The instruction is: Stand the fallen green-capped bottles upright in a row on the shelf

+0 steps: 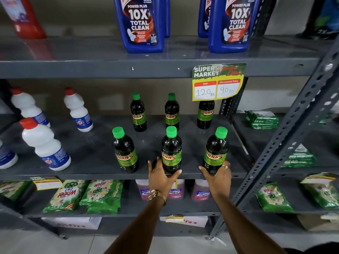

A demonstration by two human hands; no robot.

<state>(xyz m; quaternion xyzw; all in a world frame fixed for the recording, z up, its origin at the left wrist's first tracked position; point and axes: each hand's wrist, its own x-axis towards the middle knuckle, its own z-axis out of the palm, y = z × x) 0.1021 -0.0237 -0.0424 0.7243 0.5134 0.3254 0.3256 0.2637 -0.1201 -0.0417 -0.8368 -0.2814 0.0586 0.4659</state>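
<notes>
A: How many green-capped bottles are on the middle shelf (91, 143)?

B: Six, all upright. Three in a back row: back left bottle (138, 114), back middle bottle (172, 112), and back right bottle (205, 114), whose cap is hidden behind the price tag (218, 83). Three in a front row: front left bottle (125, 151), front middle bottle (171, 151), front right bottle (215, 151).

A: And the hands?

B: The left hand (162, 177) is at 6 o'clock of the front middle bottle, fingers spread and curled round its base, thumb on the bottle's right side. A watch (156, 196) sits on that wrist. The right hand (218, 177) cups the base of the front right bottle from 6 o'clock, thumb to the bottle's left, a ring (225, 166) showing on one finger.

A: Anything else on that shelf?

B: At 9 o'clock of the green-capped group, three white bottles with red caps (45, 143), leaning in the wide-angle view, plus part of another at the far left edge.

A: Above?

B: Two blue cleaner bottles (145, 24) in front, each with another behind it, and a red one (23, 17) at 10 o'clock.

A: Below?

B: Green detergent packets (102, 195) and three pink bottles (200, 189), partly hidden by the hands.
</notes>
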